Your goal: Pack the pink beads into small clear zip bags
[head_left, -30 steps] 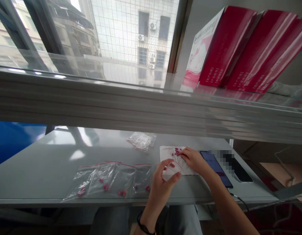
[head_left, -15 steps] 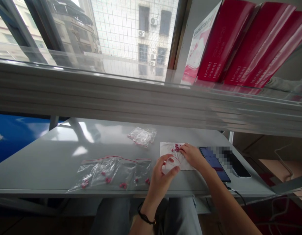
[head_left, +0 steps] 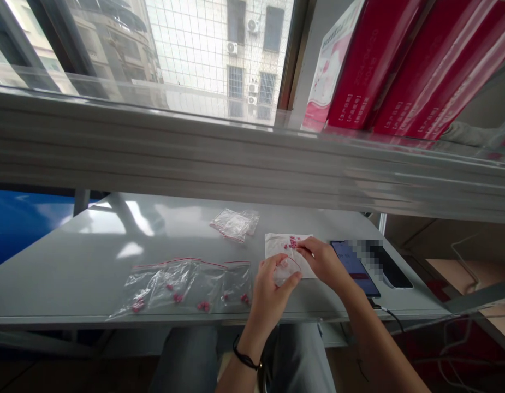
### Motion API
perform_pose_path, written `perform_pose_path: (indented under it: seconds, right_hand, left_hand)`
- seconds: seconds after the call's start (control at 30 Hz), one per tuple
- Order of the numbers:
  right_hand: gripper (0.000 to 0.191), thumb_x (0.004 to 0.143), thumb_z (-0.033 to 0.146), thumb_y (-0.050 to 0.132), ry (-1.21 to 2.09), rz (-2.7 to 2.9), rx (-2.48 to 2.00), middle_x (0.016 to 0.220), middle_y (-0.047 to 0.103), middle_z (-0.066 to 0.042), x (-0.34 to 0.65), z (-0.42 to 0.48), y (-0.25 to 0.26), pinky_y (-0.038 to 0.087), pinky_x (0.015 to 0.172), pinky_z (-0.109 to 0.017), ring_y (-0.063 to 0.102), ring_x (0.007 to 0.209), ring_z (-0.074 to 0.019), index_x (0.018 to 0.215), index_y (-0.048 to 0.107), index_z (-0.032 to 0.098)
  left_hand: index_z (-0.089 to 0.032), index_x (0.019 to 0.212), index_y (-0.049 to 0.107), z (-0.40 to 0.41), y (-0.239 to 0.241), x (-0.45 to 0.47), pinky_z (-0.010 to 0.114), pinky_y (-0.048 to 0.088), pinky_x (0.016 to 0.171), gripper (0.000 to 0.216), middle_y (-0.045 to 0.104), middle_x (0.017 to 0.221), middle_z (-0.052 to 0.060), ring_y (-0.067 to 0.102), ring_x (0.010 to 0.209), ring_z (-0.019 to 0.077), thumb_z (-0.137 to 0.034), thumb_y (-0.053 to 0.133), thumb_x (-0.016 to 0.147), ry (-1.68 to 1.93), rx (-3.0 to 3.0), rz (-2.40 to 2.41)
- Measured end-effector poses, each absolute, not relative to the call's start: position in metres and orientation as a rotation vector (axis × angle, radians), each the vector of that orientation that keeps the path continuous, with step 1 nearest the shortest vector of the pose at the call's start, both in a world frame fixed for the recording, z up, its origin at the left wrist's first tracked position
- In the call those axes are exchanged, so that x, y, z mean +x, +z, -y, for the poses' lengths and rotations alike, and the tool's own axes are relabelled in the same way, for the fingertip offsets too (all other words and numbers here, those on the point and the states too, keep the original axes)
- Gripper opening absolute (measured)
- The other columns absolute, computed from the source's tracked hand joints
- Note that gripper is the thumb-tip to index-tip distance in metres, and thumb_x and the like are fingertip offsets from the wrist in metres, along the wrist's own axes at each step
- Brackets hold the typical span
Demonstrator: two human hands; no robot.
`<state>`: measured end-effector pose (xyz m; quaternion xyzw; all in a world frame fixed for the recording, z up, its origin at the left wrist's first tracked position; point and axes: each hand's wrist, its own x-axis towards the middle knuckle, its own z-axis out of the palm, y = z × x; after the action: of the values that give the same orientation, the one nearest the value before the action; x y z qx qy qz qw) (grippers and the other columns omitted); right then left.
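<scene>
My left hand (head_left: 269, 292) is closed round a small clear zip bag (head_left: 285, 271) and holds its mouth up near the table's front edge. My right hand (head_left: 322, 259) rests on a white tissue (head_left: 273, 246), its fingertips pinched at a heap of small red beads (head_left: 292, 242); whether a bead is between them I cannot make out. A row of filled clear bags (head_left: 186, 286), each with a few red beads, lies to the left of my left hand.
A pile of empty clear bags (head_left: 235, 222) lies behind the tissue. Two phones (head_left: 354, 266) lie on the grey table (head_left: 72, 262) to the right, one with a cable. A shelf edge (head_left: 252, 164) overhangs the table, with red boxes (head_left: 383, 65) on it.
The view has tilted slightly. My right hand stays at the bead heap and my left hand keeps holding the small bag; both hands have shifted only a little.
</scene>
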<state>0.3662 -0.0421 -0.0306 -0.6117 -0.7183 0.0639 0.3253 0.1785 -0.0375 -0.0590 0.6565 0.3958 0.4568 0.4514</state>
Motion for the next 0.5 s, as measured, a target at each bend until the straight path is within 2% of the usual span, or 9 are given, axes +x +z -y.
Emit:
perform_pose_path:
  seconds: [0.17,0.33,0.5]
  right_hand:
    - [0.020,0.099,0.020,0.050,0.049,1.800,-1.614,0.092,0.072,-0.007,0.353,0.052,-0.066,0.053,0.075,-0.031,0.067,0.084,-0.0205,0.093,0.069,0.020]
    - [0.016,0.100,0.022,0.051,-0.013,1.572,-1.632,0.091,0.070,-0.006,0.343,0.076,-0.067,0.051,0.070,-0.029,0.065,0.078,-0.0184,0.098,0.068,0.020]
    - [0.019,0.102,0.026,0.050,-0.065,1.424,-1.679,0.093,0.070,-0.007,0.319,0.106,-0.075,0.053,0.075,-0.031,0.066,0.083,-0.0199,0.102,0.068,0.020]
  left_hand:
    - [-0.020,0.106,0.068,0.039,-0.066,0.191,0.044,0.053,0.088,0.020,0.074,0.100,0.009,0.062,0.099,0.0307,-0.026,0.075,0.089,1.112,1.944,-1.103]
    - [-0.019,0.107,0.065,0.040,-0.070,0.195,0.045,0.056,0.083,0.018,0.075,0.099,0.010,0.063,0.096,0.0316,-0.023,0.072,0.091,1.093,2.051,-1.180]
    - [-0.020,0.108,0.065,0.044,-0.068,0.197,0.049,0.056,0.087,0.019,0.074,0.103,0.012,0.063,0.100,0.0340,-0.016,0.070,0.090,1.060,2.149,-1.198]
